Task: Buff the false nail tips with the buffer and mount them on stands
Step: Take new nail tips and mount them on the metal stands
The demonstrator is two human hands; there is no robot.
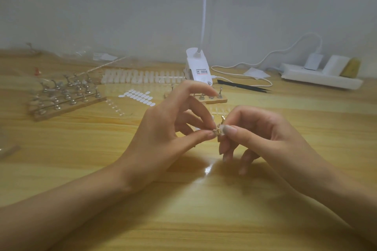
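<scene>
Just above the centre of the head view, over the wooden table (183,220), the two hands meet fingertip to fingertip. The left hand (169,128) pinches a small metal nail stand (215,131) between thumb and a middle finger. Its forefinger is lifted clear and points toward one o'clock. The right hand (263,130) pinches a clear false nail tip (222,130) between thumb and forefinger, held right against the stand's head. Its other fingers are curled under, toward six o'clock. Whether the tip is already seated on the stand cannot be told; the joint is too small and blurred.

Neither hand holds a buffer, so I judge the step in hand to be mounting, not buffing. The next move likely calls for firm, square pressure so the tip sits centred. After that the stand would go onto a base, probably the small wooden base (214,99) at twelve o'clock from the hands, where a few stands are upright.

Both forearms come in low, from seven and five o'clock, with the wrists near the table.

At ten o'clock a larger wooden rack (67,98) is crowded with stands. A strip of unmounted nail tips (142,77) lies at eleven o'clock, with a sheet of white adhesive tabs (138,97) nearer the hands. A white clip lamp (199,69) stands at twelve o'clock and black tweezers (244,86) lie at one.
</scene>
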